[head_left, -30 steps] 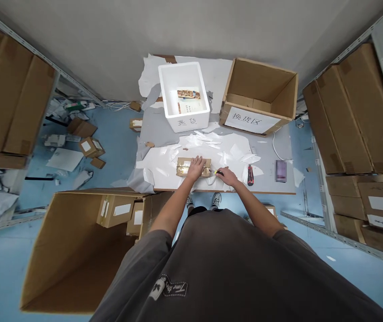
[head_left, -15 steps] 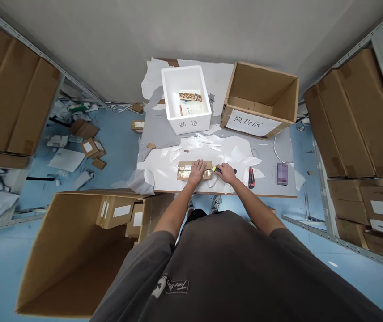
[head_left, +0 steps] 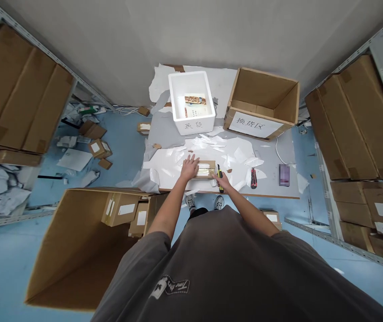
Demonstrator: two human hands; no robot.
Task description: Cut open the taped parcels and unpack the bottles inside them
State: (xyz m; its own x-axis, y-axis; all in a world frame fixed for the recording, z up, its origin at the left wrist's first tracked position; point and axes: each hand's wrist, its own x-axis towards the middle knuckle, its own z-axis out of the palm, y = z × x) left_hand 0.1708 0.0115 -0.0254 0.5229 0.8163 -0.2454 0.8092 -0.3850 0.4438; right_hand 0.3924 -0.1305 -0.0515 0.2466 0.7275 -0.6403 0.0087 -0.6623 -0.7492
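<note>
L hand [head_left: 189, 168] at left end of small cardbd box [head_left: 206, 170], grip released, fingers spread & pointing away from body; pressing on top or just against the end, can't tell. R hand [head_left: 224, 180] by the right end, grip clenched round yellow-and-black utility knife [head_left: 219, 171], tool pointing roughly away from body, alongside the box's right end. Blade touching cardbd or not, can't tell from here.

Small cardbd box itself on worktop [head_left: 272, 154], nr front edge, btwn both hands, w/ shiny tape lengthwise on top.

Around & behind it: torn white scraps [head_left: 205, 142]. To the right, apart from R hand: red-and-black utility knife [head_left: 253, 178], lying flat. Further right, nr worktop's right edge: purple rectangular item [head_left: 284, 175], details blurred; white cable [head_left: 279, 154] just behind.

At back of worktop, left of ctr: white foam box [head_left: 208, 123], open top, handwriting on front, printed packet [head_left: 195, 100] inside. Right of that: open cardbd carton [head_left: 265, 89] w/ handwritten white label [head_left: 254, 125] on front.

Lower left, below worktop level: large open carton [head_left: 77, 232] w/ smaller labelled boxes [head_left: 121, 209] in it. Both sides: shelving w/ big brown cartons [head_left: 355, 125].
</note>
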